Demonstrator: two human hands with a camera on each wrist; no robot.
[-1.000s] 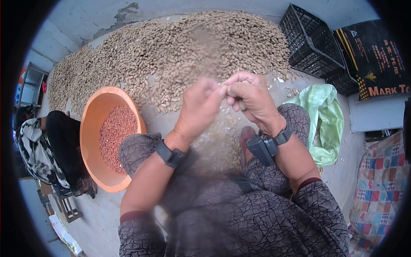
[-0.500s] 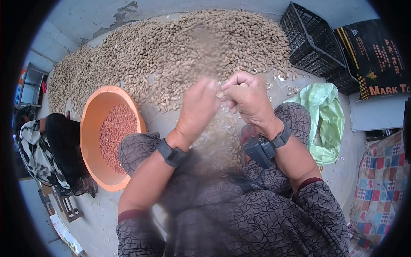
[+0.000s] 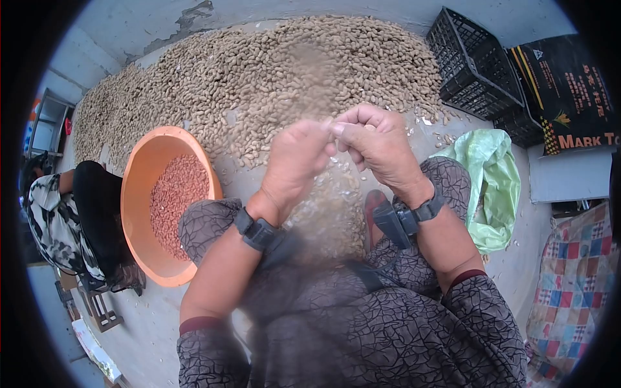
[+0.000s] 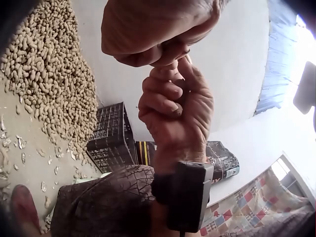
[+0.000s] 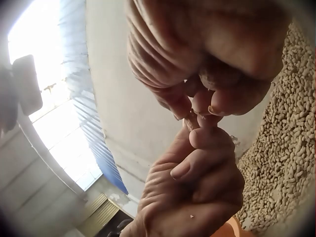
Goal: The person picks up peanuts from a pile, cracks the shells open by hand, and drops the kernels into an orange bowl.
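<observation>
Both hands meet in front of the chest, above my knees. My left hand (image 3: 318,137) and right hand (image 3: 346,131) pinch one small peanut (image 5: 190,120) between thumbs and fingertips; most of it is hidden by the fingers. In the left wrist view the right hand (image 4: 173,103) has its fingers curled under the left hand's fingertips (image 4: 165,52). A wide heap of unshelled peanuts (image 3: 259,77) covers the floor ahead. To my left stands an orange basin (image 3: 139,187) holding red shelled kernels (image 3: 173,200).
Broken shells (image 3: 333,213) litter the floor between my knees. A black crate (image 3: 475,61) and a black printed sack (image 3: 569,90) stand at the right, with a green plastic bag (image 3: 495,187) nearer. Another person (image 3: 65,220) sits at the far left.
The hands stay joined at the same spot. The fingertips have shifted slightly on the peanut, and the left wrist has turned a little.
</observation>
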